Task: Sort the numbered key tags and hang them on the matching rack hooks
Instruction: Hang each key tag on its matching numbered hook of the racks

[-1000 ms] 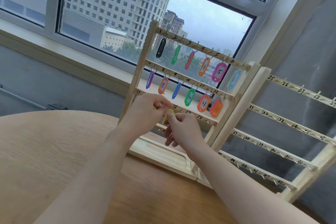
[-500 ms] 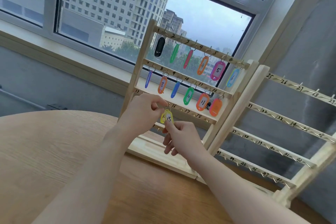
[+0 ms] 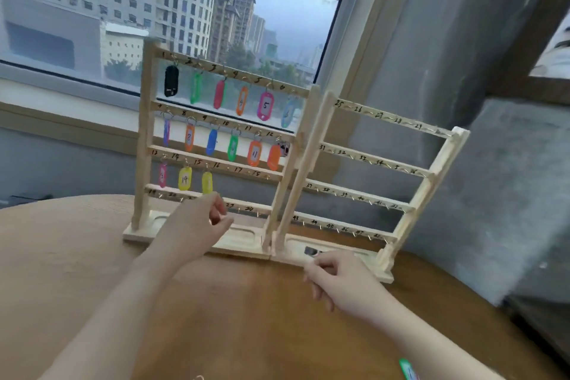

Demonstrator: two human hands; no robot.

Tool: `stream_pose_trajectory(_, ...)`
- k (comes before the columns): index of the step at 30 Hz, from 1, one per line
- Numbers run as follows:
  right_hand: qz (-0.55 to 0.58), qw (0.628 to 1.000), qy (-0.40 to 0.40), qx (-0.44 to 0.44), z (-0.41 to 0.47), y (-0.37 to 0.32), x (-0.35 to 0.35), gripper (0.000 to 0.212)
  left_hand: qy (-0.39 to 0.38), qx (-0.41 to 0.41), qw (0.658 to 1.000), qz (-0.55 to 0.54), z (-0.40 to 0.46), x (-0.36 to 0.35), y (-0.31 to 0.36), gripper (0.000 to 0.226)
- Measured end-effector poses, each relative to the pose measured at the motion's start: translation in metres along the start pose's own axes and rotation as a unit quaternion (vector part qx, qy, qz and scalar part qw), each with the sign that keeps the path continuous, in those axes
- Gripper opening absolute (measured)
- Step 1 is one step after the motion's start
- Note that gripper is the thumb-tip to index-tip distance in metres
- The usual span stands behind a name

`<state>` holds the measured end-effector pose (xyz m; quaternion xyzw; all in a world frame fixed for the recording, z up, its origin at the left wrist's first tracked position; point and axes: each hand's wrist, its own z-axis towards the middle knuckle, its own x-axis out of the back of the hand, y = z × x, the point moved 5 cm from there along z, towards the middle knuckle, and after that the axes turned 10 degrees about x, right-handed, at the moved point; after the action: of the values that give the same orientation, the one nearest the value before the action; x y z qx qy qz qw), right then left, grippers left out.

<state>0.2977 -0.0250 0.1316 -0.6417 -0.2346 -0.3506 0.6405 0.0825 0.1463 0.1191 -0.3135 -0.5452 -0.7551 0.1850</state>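
A person's left hand is raised in front of the lowest rail of a wooden key rack, its fingers loosely curled and holding nothing. Just above it, a yellow tag hangs from the hook marked 15 on the third rail, beside a yellow tag numbered 14 and a pink tag whose number is too blurred to read. The right hand is lower and to the right, over the round wooden table, near the base of a second rack; its fingers are bent inward, and it appears to hold nothing, though the view is soft there. The left rack carries two fuller rows above: six tags on the top rail, among them a black tag on the far left and a magenta tag numbered 5, and six more on the second rail, including an orange tag numbered 11. The right rack, touching the first at the base, has bare hooks numbered from 25 upward. A green tag lies on the table at the bottom edge. Behind is a window showing tall buildings.
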Motion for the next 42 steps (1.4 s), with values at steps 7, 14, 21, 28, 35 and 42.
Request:
stream_pose_trajectory(7, -0.058, 0.989, 0.090, -0.105, -0.110, 0.073, 0.078, 0.027, -0.205, -0.070, 0.975, 0.055, -0.065, -0.077, 0.092, 0.015)
stream_pose_trajectory(14, -0.093, 0.966, 0.131, -0.202, -0.184, 0.134, 0.102, 0.016, -0.372, -0.128, 0.914, 0.098, -0.128, -0.194, 0.178, 0.015)
stream_pose_trajectory(21, -0.106, 0.961, 0.118, -0.227, -0.187, 0.165, 0.069, 0.016, -0.349, -0.062, 0.934, 0.030, -0.152, -0.263, 0.177, 0.030)
stream_pose_trajectory(28, -0.177, 0.949, 0.119, -0.231, -0.165, 0.171, 0.068, 0.021, -0.291, -0.067, 0.954, 0.037, -0.152, -0.282, 0.170, 0.020)
stream_pose_trajectory(35, -0.210, 0.947, 0.084, -0.227, -0.150, 0.174, 0.059, 0.031, -0.304, -0.044, 0.952, -0.006, -0.148, -0.284, 0.164, 0.010)
stream_pose_trajectory(42, -0.156, 0.960, 0.077, -0.220, -0.142, 0.167, 0.045, 0.018, -0.355, -0.025, 0.934, -0.041, -0.147, -0.274, 0.166, 0.014)
